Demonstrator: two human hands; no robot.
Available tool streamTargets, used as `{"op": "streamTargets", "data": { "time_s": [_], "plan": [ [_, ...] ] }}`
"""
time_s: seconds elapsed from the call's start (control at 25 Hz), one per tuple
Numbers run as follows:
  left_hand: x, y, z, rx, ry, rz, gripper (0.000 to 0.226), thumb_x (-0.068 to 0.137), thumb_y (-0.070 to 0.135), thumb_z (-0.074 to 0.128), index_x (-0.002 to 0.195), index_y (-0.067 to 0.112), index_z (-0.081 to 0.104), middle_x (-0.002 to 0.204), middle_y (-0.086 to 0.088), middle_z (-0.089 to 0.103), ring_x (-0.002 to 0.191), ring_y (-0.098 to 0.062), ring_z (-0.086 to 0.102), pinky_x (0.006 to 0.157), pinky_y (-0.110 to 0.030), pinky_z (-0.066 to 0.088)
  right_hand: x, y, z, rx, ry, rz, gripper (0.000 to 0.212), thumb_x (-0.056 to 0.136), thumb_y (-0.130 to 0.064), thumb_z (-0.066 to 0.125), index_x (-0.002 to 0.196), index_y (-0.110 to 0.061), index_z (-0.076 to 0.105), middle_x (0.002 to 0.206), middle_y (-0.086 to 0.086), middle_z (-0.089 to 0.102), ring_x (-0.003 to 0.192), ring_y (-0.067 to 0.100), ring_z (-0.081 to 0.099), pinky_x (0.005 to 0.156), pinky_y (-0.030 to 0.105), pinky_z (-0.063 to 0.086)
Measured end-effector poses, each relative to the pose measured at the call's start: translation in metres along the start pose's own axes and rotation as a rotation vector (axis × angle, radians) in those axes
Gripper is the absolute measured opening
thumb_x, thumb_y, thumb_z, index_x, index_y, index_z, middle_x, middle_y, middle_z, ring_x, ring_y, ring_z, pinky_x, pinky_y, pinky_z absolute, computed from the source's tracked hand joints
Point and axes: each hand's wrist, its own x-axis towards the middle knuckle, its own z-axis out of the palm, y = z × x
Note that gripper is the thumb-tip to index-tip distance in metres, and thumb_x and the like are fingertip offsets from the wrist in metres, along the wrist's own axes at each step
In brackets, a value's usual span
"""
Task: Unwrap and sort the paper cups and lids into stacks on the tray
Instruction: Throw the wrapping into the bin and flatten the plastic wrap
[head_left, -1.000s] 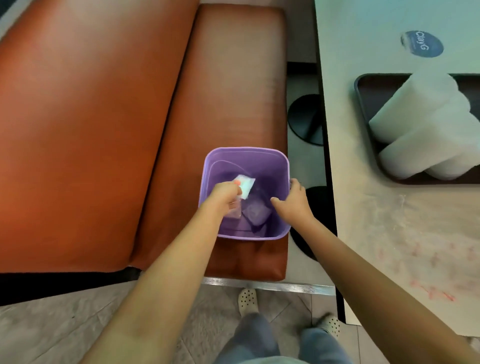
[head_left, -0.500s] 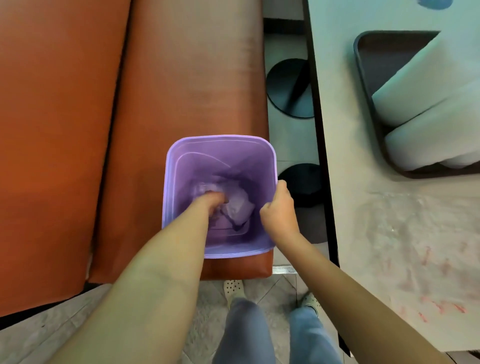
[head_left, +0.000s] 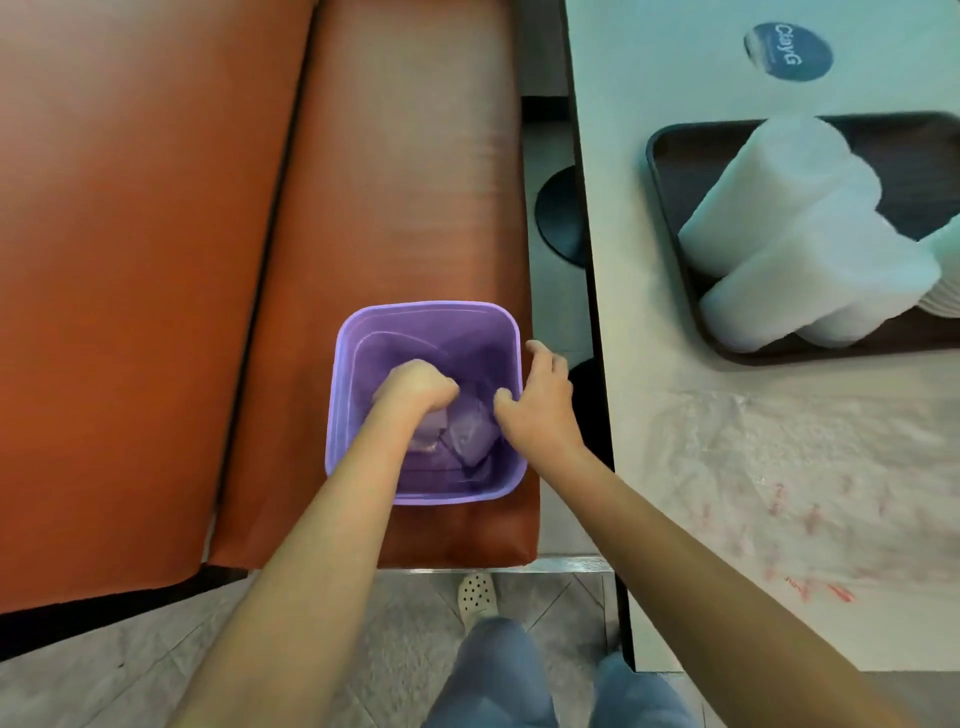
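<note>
Head view: our left hand (head_left: 415, 387) is fisted down inside the purple bin (head_left: 363, 332) on the bench seat (head_left: 405, 182); can't tell if it grips the crumpled wrap (head_left: 467, 436) there. Right hand (head_left: 540, 400) hovers loose-fingered at the bin's right rim, holding nothing. Wrapped cup stacks (head_left: 789, 228) lie on the tray (head_left: 670, 150), w/ clear plastic (head_left: 779, 467) on the table (head_left: 649, 67).

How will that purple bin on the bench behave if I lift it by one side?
The purple bin looks like thin plastic, so probably light and a bit flexible at the rim. It holds only crumpled wrapping, so little weight. Standing near the orange seat's edge, it might tip if pushed sideways.
</note>
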Motion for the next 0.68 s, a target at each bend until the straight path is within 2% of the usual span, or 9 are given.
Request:
{"op": "streamTargets", "data": {
  "time_s": [0.08, 0.16, 0.32, 0.4, 0.48, 0.56, 0.64, 0.68],
  "plan": [
    [-0.049, 0.021, -0.017, -0.126, 0.137, 0.131, 0.016, 0.089, 0.029, 0.056, 0.097, 0.018, 0.065, 0.097, 0.000, 0.065, 0.086, -0.022, 0.060, 0.076, -0.033, 0.049, -0.005, -0.009, -0.030, 0.073, 0.047, -0.115, 0.049, 0.087, -0.006, 0.054, 0.134, -0.008, 0.042, 0.132, 0.011, 0.044, 0.115, 0.023, 0.047, 0.090, 0.021, 0.035],
    [-0.094, 0.046, -0.024, -0.274, 0.234, 0.283, 0.013, 0.089, 0.026, 0.059, 0.098, 0.022, 0.065, 0.098, 0.004, 0.063, 0.090, -0.015, 0.056, 0.079, -0.025, 0.044, -0.007, -0.013, -0.062, 0.131, 0.094, -0.176, 0.041, 0.087, -0.007, 0.055, 0.127, -0.009, 0.050, 0.121, 0.008, 0.053, 0.100, 0.020, 0.054, 0.083, 0.021, 0.039],
    [-0.166, 0.105, 0.003, -0.448, 0.328, 0.518, 0.016, 0.087, 0.024, 0.063, 0.102, 0.021, 0.067, 0.088, 0.003, 0.061, 0.085, -0.013, 0.059, 0.075, -0.021, 0.045, -0.021, 0.014, -0.140, 0.198, 0.163, -0.279, 0.028, 0.087, -0.008, 0.055, 0.115, -0.012, 0.058, 0.101, 0.001, 0.059, 0.073, 0.013, 0.055, 0.072, 0.023, 0.043],
    [-0.185, 0.132, 0.034, -0.458, 0.346, 0.563, 0.022, 0.085, 0.026, 0.065, 0.107, 0.021, 0.065, 0.093, 0.002, 0.061, 0.089, -0.015, 0.060, 0.073, -0.021, 0.044, -0.026, 0.047, -0.178, 0.194, 0.178, -0.292, 0.026, 0.086, -0.007, 0.054, 0.111, -0.011, 0.061, 0.097, 0.000, 0.059, 0.074, 0.014, 0.054, 0.072, 0.023, 0.044],
    [-0.190, 0.144, 0.065, -0.331, 0.414, 0.520, 0.045, 0.082, 0.038, 0.067, 0.123, 0.023, 0.057, 0.115, -0.002, 0.057, 0.110, -0.020, 0.056, 0.086, -0.024, 0.043, -0.031, 0.084, -0.207, 0.177, 0.217, -0.300, 0.025, 0.084, -0.004, 0.054, 0.107, -0.009, 0.064, 0.099, 0.003, 0.062, 0.076, 0.012, 0.054, 0.071, 0.019, 0.041],
    [-0.193, 0.149, 0.096, -0.188, 0.435, 0.420, 0.073, 0.076, 0.053, 0.068, 0.138, 0.025, 0.041, 0.134, -0.010, 0.046, 0.125, -0.027, 0.046, 0.101, -0.036, 0.041, -0.038, 0.129, -0.236, 0.071, 0.276, -0.310, 0.025, 0.084, -0.005, 0.055, 0.107, -0.008, 0.065, 0.106, 0.007, 0.063, 0.084, 0.013, 0.052, 0.074, 0.017, 0.037],
    [-0.192, 0.148, 0.122, -0.145, 0.386, 0.333, 0.089, 0.071, 0.059, 0.070, 0.144, 0.025, 0.030, 0.139, -0.011, 0.044, 0.128, -0.030, 0.043, 0.103, -0.043, 0.040, -0.041, 0.172, -0.259, -0.074, 0.288, -0.291, 0.027, 0.085, -0.009, 0.057, 0.111, -0.010, 0.064, 0.115, 0.008, 0.060, 0.094, 0.018, 0.053, 0.082, 0.024, 0.039],
    [-0.189, 0.147, 0.132, -0.145, 0.378, 0.307, 0.090, 0.071, 0.056, 0.071, 0.144, 0.024, 0.029, 0.139, -0.011, 0.046, 0.128, -0.029, 0.044, 0.103, -0.044, 0.040, -0.041, 0.192, -0.268, -0.163, 0.272, -0.273, 0.028, 0.086, -0.014, 0.057, 0.114, -0.011, 0.063, 0.121, 0.009, 0.058, 0.103, 0.022, 0.054, 0.088, 0.029, 0.041]
  ]
}}
